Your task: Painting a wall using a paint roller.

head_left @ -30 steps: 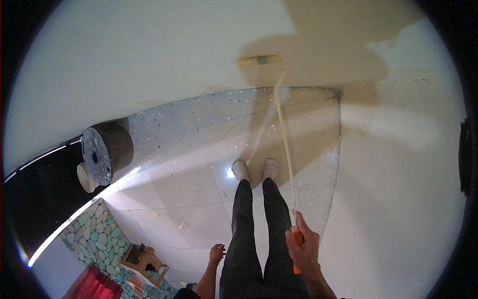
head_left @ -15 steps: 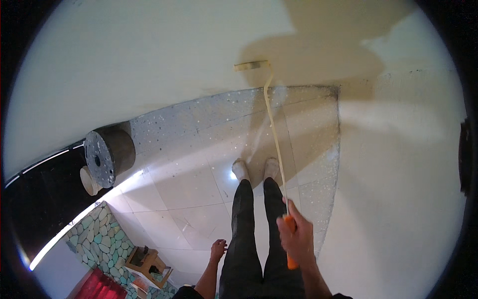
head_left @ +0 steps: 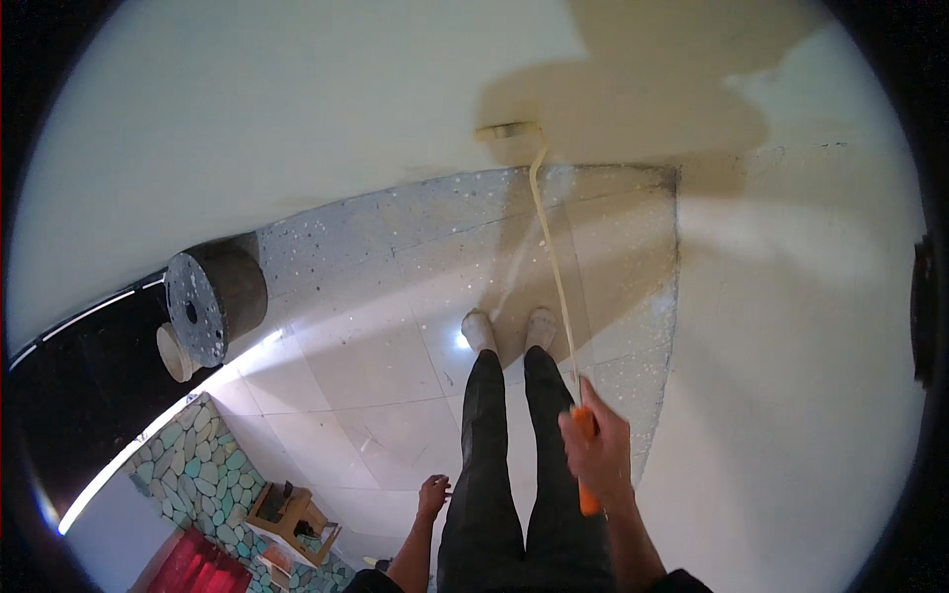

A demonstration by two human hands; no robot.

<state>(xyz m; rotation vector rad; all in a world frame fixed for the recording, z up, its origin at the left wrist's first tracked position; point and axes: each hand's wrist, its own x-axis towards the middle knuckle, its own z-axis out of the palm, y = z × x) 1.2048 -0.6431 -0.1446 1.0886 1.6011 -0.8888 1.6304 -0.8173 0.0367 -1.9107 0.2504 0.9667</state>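
— From where the head camera looks down, what is the right hand (head_left: 596, 453) doing?

— Its grip is clamped round the orange handle (head_left: 587, 484) of a long-handled paint roller (head_left: 508, 131). The fingers wrap the handle fully, with the orange end poking out below the fist.

— And where does the roller itself sit?

— A thin pale pole (head_left: 551, 267) runs up from the hand to the roller head, which lies against the cream-coloured wall (head_left: 297, 109), low down, just above where the wall meets the floor. Around the roller the wall shows a darker, tan patch (head_left: 652, 89).

— The left hand (head_left: 432, 492)?

— It hangs beside the left leg, holding nothing, fingers loose and slightly apart. It is well apart from the roller's handle.

— What is the person standing on?

— A pale tiled floor (head_left: 366, 366), speckled grey nearer the wall. Two light-coloured shoes (head_left: 479, 329) stand side by side, toes toward the wall, below dark trousers (head_left: 484, 465).

— Anything else about?

— To the left, a dark grey cylinder (head_left: 213, 296) lies on its side with its speckled round end facing us, and a smaller whitish cylinder (head_left: 175, 351) sits just beside it. Lower left there is a wall patterned with greenish pebble shapes (head_left: 198, 469), a small wooden stool (head_left: 289, 514) and something red (head_left: 198, 568) at the frame's edge.
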